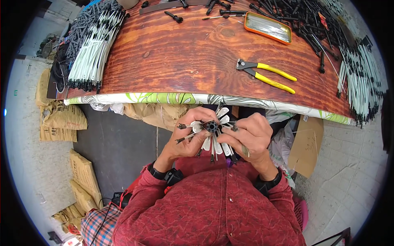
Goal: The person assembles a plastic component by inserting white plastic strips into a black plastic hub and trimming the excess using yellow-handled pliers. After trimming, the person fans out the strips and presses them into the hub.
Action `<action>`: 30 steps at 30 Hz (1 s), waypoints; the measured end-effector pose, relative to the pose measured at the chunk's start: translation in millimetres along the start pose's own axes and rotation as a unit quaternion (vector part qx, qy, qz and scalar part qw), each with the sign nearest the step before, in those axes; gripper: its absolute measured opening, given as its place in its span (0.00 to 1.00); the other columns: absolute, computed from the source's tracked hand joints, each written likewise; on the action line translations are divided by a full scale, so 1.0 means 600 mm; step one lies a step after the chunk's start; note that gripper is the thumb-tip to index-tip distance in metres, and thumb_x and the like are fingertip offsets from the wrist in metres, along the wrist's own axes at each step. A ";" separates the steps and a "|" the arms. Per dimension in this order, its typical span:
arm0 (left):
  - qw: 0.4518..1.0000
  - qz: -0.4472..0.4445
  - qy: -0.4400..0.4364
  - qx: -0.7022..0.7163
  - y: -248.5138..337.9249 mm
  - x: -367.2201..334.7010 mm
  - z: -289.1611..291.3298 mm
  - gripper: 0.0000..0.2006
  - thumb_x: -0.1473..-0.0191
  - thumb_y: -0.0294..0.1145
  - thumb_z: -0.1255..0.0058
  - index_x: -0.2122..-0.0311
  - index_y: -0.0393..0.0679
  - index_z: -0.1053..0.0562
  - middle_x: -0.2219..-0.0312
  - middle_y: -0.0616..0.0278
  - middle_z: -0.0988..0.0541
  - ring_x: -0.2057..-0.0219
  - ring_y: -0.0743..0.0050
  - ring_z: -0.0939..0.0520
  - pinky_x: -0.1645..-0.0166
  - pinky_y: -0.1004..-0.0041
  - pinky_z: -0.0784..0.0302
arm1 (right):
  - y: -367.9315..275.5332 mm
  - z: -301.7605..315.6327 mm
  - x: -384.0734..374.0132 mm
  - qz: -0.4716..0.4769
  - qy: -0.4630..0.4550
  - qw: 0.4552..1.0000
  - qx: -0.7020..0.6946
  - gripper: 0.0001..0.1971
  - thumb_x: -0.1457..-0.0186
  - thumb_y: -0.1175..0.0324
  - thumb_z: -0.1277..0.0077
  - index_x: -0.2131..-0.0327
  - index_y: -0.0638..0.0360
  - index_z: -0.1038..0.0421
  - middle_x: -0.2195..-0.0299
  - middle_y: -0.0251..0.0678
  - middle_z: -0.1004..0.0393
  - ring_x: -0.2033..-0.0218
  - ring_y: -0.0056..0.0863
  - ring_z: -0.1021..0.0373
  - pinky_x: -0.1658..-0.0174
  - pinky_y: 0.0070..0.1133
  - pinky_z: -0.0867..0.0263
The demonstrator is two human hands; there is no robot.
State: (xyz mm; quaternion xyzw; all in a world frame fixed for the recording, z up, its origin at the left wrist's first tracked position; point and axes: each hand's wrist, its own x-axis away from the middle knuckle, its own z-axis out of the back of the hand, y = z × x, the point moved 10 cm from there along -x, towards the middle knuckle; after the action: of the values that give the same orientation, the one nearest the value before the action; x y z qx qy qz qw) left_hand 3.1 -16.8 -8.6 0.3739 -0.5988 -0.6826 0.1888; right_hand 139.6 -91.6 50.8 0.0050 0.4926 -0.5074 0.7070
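Note:
In front of my chest I hold a small round black hub (pixel 211 126), from which black-ended rods and white paddle-shaped pieces (pixel 218 147) fan out. My left hand (pixel 189 137) is wrapped round the hub's left side, its fingers among the rods. At the right side, my right hand (pixel 252 137) is closed, with thumb and fingers pinching at a black-tipped rod (pixel 234 127) beside the hub. A small flat greenish piece (pixel 245 151) shows by the right fingers; its kind is unclear. The lower ends of the rods are partly hidden by my hands.
Yellow-handled end nippers (pixel 266 76) lie on the wooden table (pixel 164 61). Behind them stands an orange-rimmed tin (pixel 269 28) of thin wires. Bundles of pale rods (pixel 91 57) lie at both sides, with black plastic parts (pixel 291 16) heaped at the far right. Sacks (pixel 63 119) stand left.

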 end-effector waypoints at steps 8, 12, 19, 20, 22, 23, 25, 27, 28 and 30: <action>0.999 0.013 -0.005 -0.033 -0.001 -0.001 0.002 0.13 0.49 0.23 0.42 0.57 0.39 0.26 0.57 0.52 0.24 0.59 0.65 0.23 0.50 0.66 0.28 | 0.029 -0.030 -0.002 -0.083 -0.047 0.991 -0.092 0.20 0.62 0.61 0.31 0.62 0.55 0.19 0.80 0.31 0.29 0.82 0.27 0.34 0.78 0.24 0.39; 0.998 -0.008 -0.006 -0.064 0.007 -0.005 0.008 0.14 0.51 0.24 0.39 0.58 0.40 0.25 0.58 0.54 0.24 0.61 0.66 0.24 0.51 0.67 0.29 | 0.029 -0.039 -0.006 -0.082 -0.096 0.986 -0.109 0.20 0.61 0.63 0.32 0.60 0.56 0.20 0.79 0.32 0.28 0.81 0.28 0.31 0.78 0.25 0.38; 0.988 0.019 -0.037 -0.151 0.011 -0.005 0.018 0.14 0.54 0.26 0.36 0.59 0.41 0.24 0.60 0.57 0.25 0.62 0.68 0.25 0.52 0.69 0.30 | 0.038 -0.057 -0.009 -0.079 -0.127 0.978 -0.146 0.19 0.59 0.67 0.32 0.60 0.57 0.20 0.79 0.33 0.27 0.79 0.30 0.28 0.77 0.26 0.35; 0.988 0.033 -0.040 -0.149 0.009 -0.005 0.019 0.15 0.54 0.27 0.36 0.59 0.41 0.23 0.60 0.57 0.25 0.61 0.68 0.25 0.52 0.69 0.30 | 0.037 -0.060 -0.009 -0.075 -0.136 0.976 -0.154 0.19 0.59 0.67 0.32 0.60 0.57 0.20 0.79 0.34 0.27 0.79 0.30 0.28 0.77 0.26 0.34; 0.987 0.047 -0.043 -0.147 0.009 -0.006 0.021 0.15 0.54 0.27 0.36 0.59 0.41 0.23 0.60 0.58 0.25 0.60 0.68 0.25 0.53 0.68 0.30 | 0.034 -0.060 -0.009 -0.073 -0.136 0.976 -0.156 0.19 0.60 0.67 0.32 0.60 0.57 0.20 0.79 0.34 0.26 0.79 0.30 0.28 0.76 0.26 0.34; 0.987 0.047 -0.057 -0.144 0.012 -0.008 0.019 0.15 0.54 0.27 0.36 0.58 0.41 0.23 0.60 0.58 0.25 0.59 0.67 0.25 0.52 0.68 0.30 | 0.032 -0.060 -0.010 -0.069 -0.137 0.975 -0.160 0.19 0.60 0.67 0.32 0.60 0.57 0.20 0.79 0.34 0.26 0.79 0.30 0.28 0.76 0.26 0.33; 0.986 0.047 -0.085 -0.139 0.018 -0.012 0.016 0.16 0.54 0.28 0.36 0.57 0.41 0.23 0.59 0.58 0.25 0.58 0.66 0.24 0.52 0.68 0.29 | 0.030 -0.061 -0.010 -0.065 -0.138 0.974 -0.164 0.19 0.60 0.68 0.32 0.60 0.57 0.20 0.78 0.34 0.25 0.79 0.30 0.27 0.76 0.26 0.33; 0.983 0.048 -0.113 -0.133 0.029 -0.019 0.018 0.17 0.54 0.29 0.37 0.56 0.41 0.23 0.58 0.57 0.24 0.57 0.65 0.24 0.51 0.68 0.29 | 0.034 -0.059 -0.006 -0.073 -0.129 0.974 -0.173 0.19 0.60 0.68 0.32 0.60 0.58 0.19 0.78 0.34 0.25 0.79 0.30 0.28 0.76 0.26 0.33; 0.981 0.050 -0.140 -0.127 0.034 -0.020 0.016 0.18 0.53 0.30 0.37 0.55 0.41 0.23 0.57 0.57 0.24 0.56 0.65 0.23 0.51 0.68 0.29 | 0.035 -0.058 -0.005 -0.078 -0.125 0.973 -0.178 0.19 0.60 0.68 0.32 0.61 0.58 0.19 0.78 0.34 0.25 0.79 0.30 0.28 0.75 0.26 0.33; 0.977 0.052 -0.168 -0.120 0.034 -0.019 0.020 0.19 0.53 0.32 0.38 0.53 0.41 0.23 0.56 0.57 0.24 0.55 0.64 0.23 0.51 0.68 0.29 | 0.036 -0.058 -0.005 -0.077 -0.131 0.972 -0.180 0.18 0.60 0.69 0.32 0.61 0.58 0.19 0.78 0.34 0.25 0.79 0.30 0.28 0.75 0.25 0.33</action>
State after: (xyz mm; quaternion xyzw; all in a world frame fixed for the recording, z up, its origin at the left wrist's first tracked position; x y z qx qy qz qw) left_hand -2.1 -4.7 14.1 0.1970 -0.5547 -0.7915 0.1641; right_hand 130.8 -61.5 24.3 -0.2268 0.4779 -0.4591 0.7137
